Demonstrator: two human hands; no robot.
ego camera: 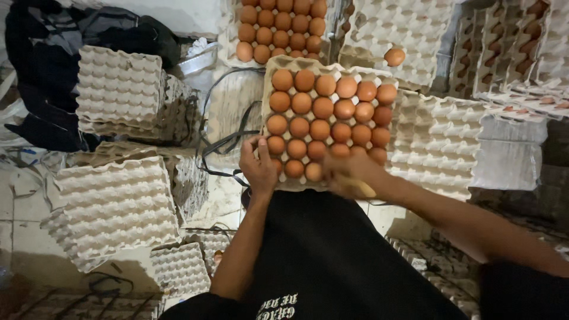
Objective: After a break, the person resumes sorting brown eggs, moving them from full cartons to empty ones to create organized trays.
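Black shirt (332, 255) fills the foreground; left hand (258, 166), fingers spread, grips the full egg tray's (283, 182) near edge, touching brown eggs (320, 109). Right hand (349, 175) is blurred, its grip unclear. Empty trays (115, 204) stacked on tiled floor (18, 237).

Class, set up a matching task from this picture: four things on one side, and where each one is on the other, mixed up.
Things:
1. Left hand
2. Lone egg
3. Black straps
4. Right hand

Places:
A. In an otherwise bare tray at the top
B. On the near right corner of the full egg tray
C. On the near left edge of the full egg tray
D. On the floor left of the full tray

Pairs: 1-C, 2-A, 3-D, 4-B
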